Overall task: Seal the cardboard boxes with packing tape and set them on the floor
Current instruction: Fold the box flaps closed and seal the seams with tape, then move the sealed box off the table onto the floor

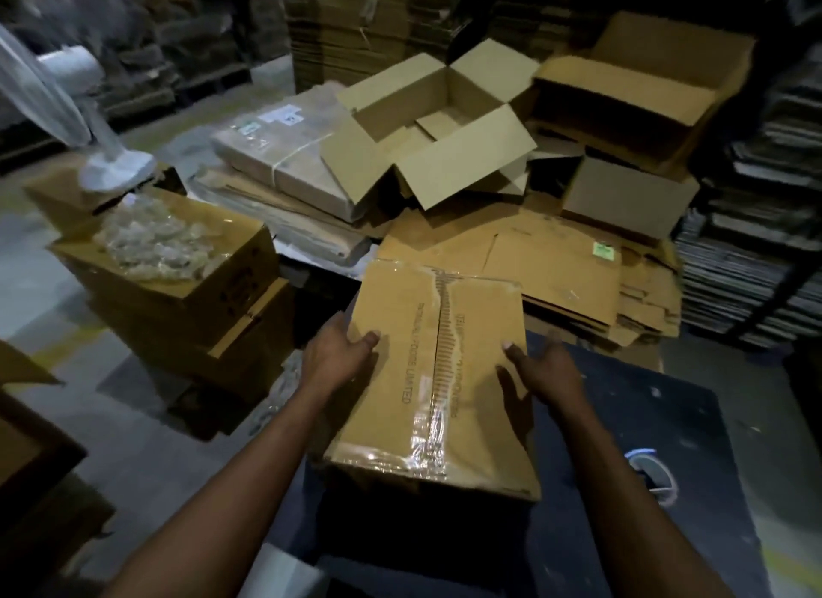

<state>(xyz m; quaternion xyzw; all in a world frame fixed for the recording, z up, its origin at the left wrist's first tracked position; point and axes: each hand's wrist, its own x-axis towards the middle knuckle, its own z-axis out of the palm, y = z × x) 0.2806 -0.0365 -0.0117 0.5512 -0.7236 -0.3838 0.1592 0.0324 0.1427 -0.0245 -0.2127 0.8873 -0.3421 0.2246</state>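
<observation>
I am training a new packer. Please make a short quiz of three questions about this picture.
1. True or false: the box between the hands already has tape along its top seam.
2. The open box behind it is: A) taped shut, B) flaps up, C) crushed flat.
3. What lies on the brown box at the left?

Key: 1 true. 2 B. 3 crumpled clear plastic.

The left hand and right hand hold the box's sides.

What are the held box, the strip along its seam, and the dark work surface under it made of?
Sealed box: brown corrugated cardboard, matte, printed lettering on its flaps. Seam strip: clear glossy plastic packing tape; wrinkles and glare show over the join. Work surface: dark, matte, speckled with pale marks; material unclear, possibly a painted board or a mat. The left hand and right hand grip the box's sides.
</observation>
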